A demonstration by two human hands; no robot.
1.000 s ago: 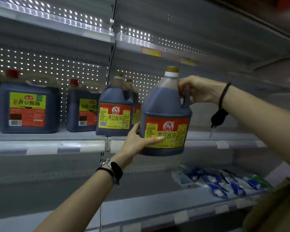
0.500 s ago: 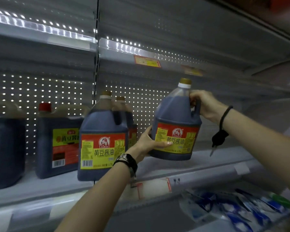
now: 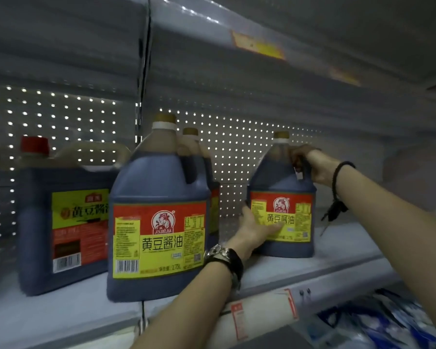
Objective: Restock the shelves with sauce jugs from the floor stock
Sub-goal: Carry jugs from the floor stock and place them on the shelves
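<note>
A dark sauce jug (image 3: pixel 282 182) with a gold cap and a red and yellow label stands on the white shelf (image 3: pixel 337 253), well back from its front edge. My right hand (image 3: pixel 312 165) is wrapped around its handle at the upper right. My left hand (image 3: pixel 256 229) presses flat against the lower left of its label. A matching jug (image 3: pixel 159 210) stands nearer the front to the left, with another gold-capped jug (image 3: pixel 190 137) behind it.
A squarer jug with a red cap (image 3: pixel 61 215) sits further left on the same shelf. The shelf right of the held jug is bare. Price tags (image 3: pixel 259 316) hang on the shelf edge. Blue and white packets (image 3: pixel 378 326) lie on the shelf below. Another shelf (image 3: pixel 257 46) hangs overhead.
Both hands have carried the jug from mid-air in front of the shelf back onto the shelf surface, where it now rests. The view has moved closer and lower.
</note>
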